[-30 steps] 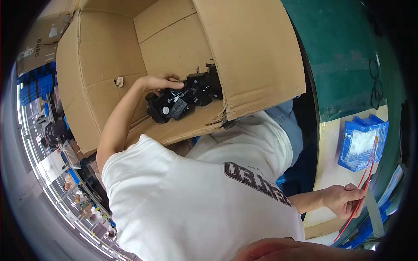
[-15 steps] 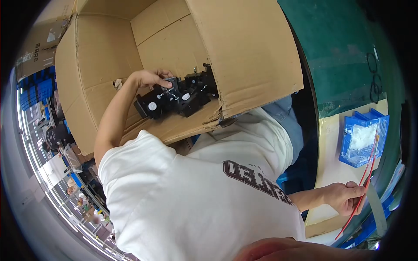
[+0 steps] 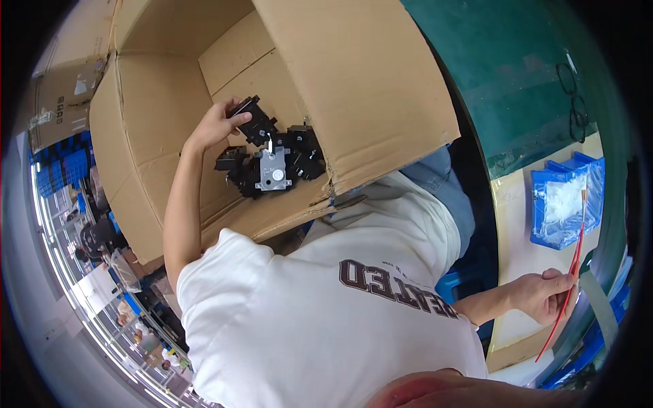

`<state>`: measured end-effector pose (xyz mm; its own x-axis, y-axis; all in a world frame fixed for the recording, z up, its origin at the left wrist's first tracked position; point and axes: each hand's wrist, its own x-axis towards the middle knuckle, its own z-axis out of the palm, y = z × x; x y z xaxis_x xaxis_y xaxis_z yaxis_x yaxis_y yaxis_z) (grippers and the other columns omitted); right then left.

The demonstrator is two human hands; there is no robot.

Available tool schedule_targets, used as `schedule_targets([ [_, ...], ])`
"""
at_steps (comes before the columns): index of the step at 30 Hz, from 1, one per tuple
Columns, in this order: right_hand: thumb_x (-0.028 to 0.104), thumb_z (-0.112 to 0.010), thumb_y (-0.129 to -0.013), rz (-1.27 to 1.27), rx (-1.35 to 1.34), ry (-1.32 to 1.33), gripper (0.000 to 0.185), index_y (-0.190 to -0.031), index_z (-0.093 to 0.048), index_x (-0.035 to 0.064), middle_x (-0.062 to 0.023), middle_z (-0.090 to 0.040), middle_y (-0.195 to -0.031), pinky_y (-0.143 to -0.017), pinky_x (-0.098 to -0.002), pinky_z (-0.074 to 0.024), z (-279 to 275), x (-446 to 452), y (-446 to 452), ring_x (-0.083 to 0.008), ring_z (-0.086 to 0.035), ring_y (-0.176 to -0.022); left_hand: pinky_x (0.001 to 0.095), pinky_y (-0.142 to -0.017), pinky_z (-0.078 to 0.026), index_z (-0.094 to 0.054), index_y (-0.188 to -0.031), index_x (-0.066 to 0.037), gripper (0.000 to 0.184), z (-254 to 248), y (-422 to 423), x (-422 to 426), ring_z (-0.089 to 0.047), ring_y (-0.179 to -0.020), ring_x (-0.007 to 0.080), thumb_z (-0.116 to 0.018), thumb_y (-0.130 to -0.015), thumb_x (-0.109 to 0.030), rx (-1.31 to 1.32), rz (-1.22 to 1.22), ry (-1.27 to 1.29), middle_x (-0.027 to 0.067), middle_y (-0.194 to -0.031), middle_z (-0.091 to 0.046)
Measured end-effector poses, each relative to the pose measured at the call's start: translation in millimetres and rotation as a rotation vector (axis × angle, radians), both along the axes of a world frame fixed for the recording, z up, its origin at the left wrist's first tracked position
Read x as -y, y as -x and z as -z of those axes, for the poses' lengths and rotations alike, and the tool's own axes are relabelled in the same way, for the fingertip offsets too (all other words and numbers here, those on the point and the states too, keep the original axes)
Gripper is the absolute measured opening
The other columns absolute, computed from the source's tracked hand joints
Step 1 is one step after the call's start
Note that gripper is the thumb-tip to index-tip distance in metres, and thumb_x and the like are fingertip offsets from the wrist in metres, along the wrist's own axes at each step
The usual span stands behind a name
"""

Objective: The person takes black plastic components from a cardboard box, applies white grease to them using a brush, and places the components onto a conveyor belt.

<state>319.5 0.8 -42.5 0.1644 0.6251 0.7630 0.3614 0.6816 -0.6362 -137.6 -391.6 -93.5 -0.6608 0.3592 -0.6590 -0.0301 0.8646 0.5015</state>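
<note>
My left hand [image 3: 221, 124] reaches into a large cardboard box [image 3: 163, 109] and grips a black plastic assembly [image 3: 257, 126] by its upper end, fingers and thumb closed round it. Below it in the box lie several similar black assemblies [image 3: 305, 146]; one shows a silver metal plate [image 3: 274, 170] with a round white spot. Over on the right, my right hand [image 3: 546, 296] is closed around a thin red-handled brush [image 3: 575, 262]. The brush's bristle end points up, over a blue tray [image 3: 541, 216] holding white material under clear plastic.
A green tabletop [image 3: 469, 75] runs along the right, with black-framed glasses [image 3: 577, 109] on it. Cardboard [image 3: 507, 272] lies beneath the blue tray. The box flap [image 3: 367, 88] stands between box and table. Blue crates [image 3: 64, 173] and shelves appear far left.
My left hand has lifted a black assembly up and slightly left above the others, uncovering the silver plate. My right hand still holds the brush; the whole view has shifted slightly.
</note>
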Motion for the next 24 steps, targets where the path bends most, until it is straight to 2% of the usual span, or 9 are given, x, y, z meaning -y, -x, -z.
schedule_targets([
  [4,0.004,-0.069,-0.093,-0.004,-0.009,0.0,0.024,-0.1,-0.051,-0.0105,-0.014,-0.055,-0.06,-0.039,-0.0251,-0.0394,1,0,-4,-0.0154,-0.047,-0.043,0.0298,-0.084,-0.051,-0.06,-0.125,-0.002,0.034,-34,3,-5,-0.062,-0.102,0.0114,-0.068,-0.095,-0.015,-0.05,-0.081,-0.25,0.0039,-0.11,-0.068],
  [6,0.002,-0.064,-0.095,0.097,-0.037,0.056,0.02,-0.104,-0.05,-0.0093,-0.0149,-0.056,-0.061,-0.04,-0.0258,-0.04,4,2,-8,-0.0157,-0.049,-0.045,0.028,-0.102,-0.043,-0.055,-0.135,0.002,0.041,-63,10,-5,-0.058,-0.118,0.0158,-0.063,-0.097,-0.011,-0.198,-0.055,-0.336,0.0088,-0.126,-0.064],
  [8,0.001,-0.061,-0.096,0.048,-0.023,0.059,0.015,-0.103,-0.049,-0.0057,-0.0192,-0.061,-0.067,-0.044,-0.0256,-0.0423,2,4,-14,-0.0139,-0.051,-0.05,0.0325,-0.105,-0.042,-0.057,-0.135,0.002,0.041,-101,21,-13,-0.057,-0.121,0.0199,-0.063,-0.096,-0.011,-0.383,0.033,-0.457,0.0122,-0.131,-0.062],
  [11,-0.002,-0.058,-0.096,-0.031,-0.056,0.047,0.018,-0.109,-0.045,-0.0032,-0.0324,-0.068,-0.1,-0.046,-0.0224,-0.0432,-1,4,-18,-0.0101,-0.052,-0.052,0.0378,-0.105,-0.044,-0.05,-0.138,0.001,0.066,-155,58,-33,-0.057,-0.121,0.0246,-0.073,-0.089,-0.036,-0.399,0.176,-0.757,0.0155,-0.129,-0.06],
  [13,-0.007,-0.058,-0.094,-0.028,-0.053,0.122,0.02,-0.108,-0.045,-0.0008,-0.0311,-0.069,-0.101,-0.047,-0.0205,-0.0431,-9,9,-11,-0.008,-0.051,-0.052,0.0362,-0.1,-0.048,-0.047,-0.14,0.0,0.081,-167,85,-51,-0.059,-0.114,0.0233,-0.076,-0.084,-0.049,-0.376,0.071,-0.995,0.0146,-0.124,-0.059],
  [16,-0.011,-0.061,-0.091,-0.104,-0.054,0.177,0.023,-0.107,-0.047,-0.0013,-0.0264,-0.07,-0.1,-0.05,-0.0183,-0.0434,-9,13,-12,-0.0069,-0.054,-0.057,0.0325,-0.094,-0.05,-0.046,-0.14,0.0,0.089,-184,67,-149,-0.059,-0.107,0.0197,-0.078,-0.08,-0.056,-0.221,0.293,-1.0,0.0114,-0.118,-0.058],
  [17,-0.012,-0.062,-0.091,-0.1,-0.028,0.19,0.023,-0.107,-0.048,-0.0015,-0.0246,-0.071,-0.1,-0.051,-0.0178,-0.0429,-9,13,-12,-0.0062,-0.054,-0.058,0.0305,-0.089,-0.05,-0.05,-0.136,0.0,0.086,-187,38,-194,-0.059,-0.102,0.0175,-0.078,-0.078,-0.057,-0.377,0.544,-0.903,0.0093,-0.112,-0.058],
  [21,-0.01,-0.066,-0.089,-0.138,0.08,0.175,0.02,-0.104,-0.055,-0.0025,-0.0168,-0.072,-0.098,-0.053,-0.0171,-0.0428,-5,11,-15,-0.0043,-0.058,-0.065,0.0226,-0.078,-0.044,-0.061,-0.122,0.003,0.053,-181,-66,-337,-0.055,-0.085,0.0091,-0.078,-0.08,-0.024,-0.291,1.004,-0.563,0.0021,-0.092,-0.06],
  [24,-0.008,-0.069,-0.089,-0.134,0.057,0.301,0.014,-0.1,-0.062,-0.0019,-0.0102,-0.073,-0.092,-0.053,-0.0169,-0.0434,-8,11,-6,-0.0031,-0.059,-0.065,0.0214,-0.068,-0.042,-0.064,-0.116,0.006,0.04,-153,-111,-404,-0.05,-0.076,0.0062,-0.075,-0.083,-0.013,-0.201,1.154,-0.506,-0.0007,-0.081,-0.056],
])
